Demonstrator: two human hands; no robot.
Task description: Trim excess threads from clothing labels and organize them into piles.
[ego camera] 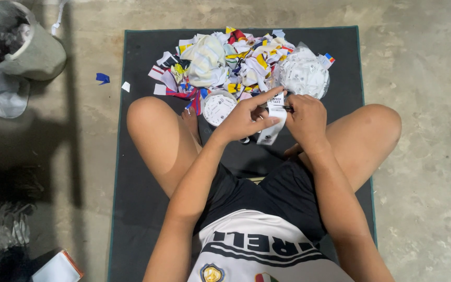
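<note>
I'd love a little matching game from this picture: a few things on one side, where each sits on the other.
Things:
1. heap of cloth scraps
2. white label strip
3. grey bin
4. blue scrap

Places:
A. tipped over at the top left
B. held between left hand and right hand
C. alone on the concrete floor
D. at the far end of the dark mat

Pairs: 1-D, 2-B, 3-A, 4-C

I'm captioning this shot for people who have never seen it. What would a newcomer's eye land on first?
First, the heap of colourful cloth scraps at the far end of the dark mat, beside a clear bag of white pieces. Next, the two hands in the middle: the left hand and right hand hold a white printed strip between the bare knees. A grey bucket sits on the concrete at top left.
</note>
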